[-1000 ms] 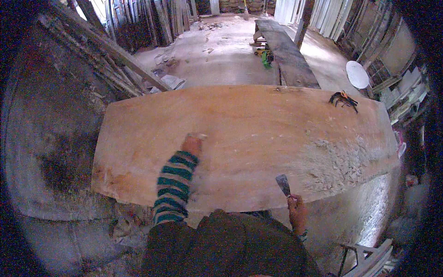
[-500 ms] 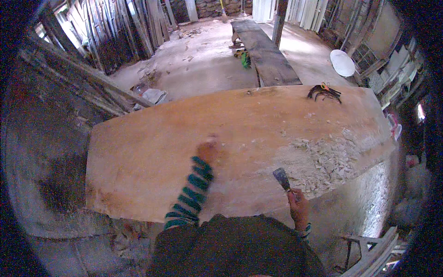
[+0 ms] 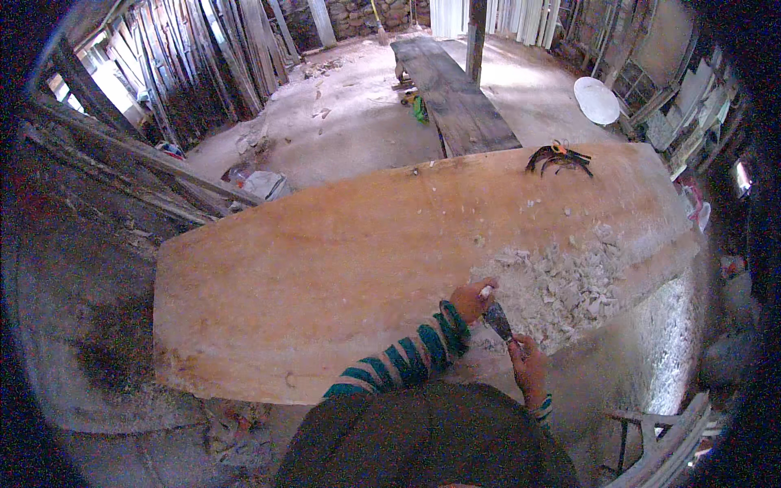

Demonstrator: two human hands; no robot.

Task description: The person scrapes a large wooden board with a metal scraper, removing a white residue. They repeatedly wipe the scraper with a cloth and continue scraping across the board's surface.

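My right hand [image 3: 529, 363] is wrapped around the handle of a putty knife [image 3: 497, 320], whose dark flat blade points up and left over the board. Close by that blade, my left hand [image 3: 470, 302] pinches a small whitish chip [image 3: 486, 291] between its fingertips. Whether the chip touches the blade I cannot tell. A heap of pale flakes and crumbs [image 3: 573, 285] lies on the right part of the wooden board [image 3: 309, 268], just beyond both hands. The striped sleeve of my left arm crosses the board's near edge.
Dark strips with an orange-handled tool [image 3: 561, 159] lie near the board's far right edge. Beyond stands a long dark bench [image 3: 460, 98], with a post [image 3: 475, 41] beside it. A white round lid or basin [image 3: 596, 101] is at the right. Planks [image 3: 138, 175] lean at the left.
My left hand has swung right from the middle of the board to the putty knife's blade, and the chip now shows in its fingers. The right hand keeps its grip, nearly still.
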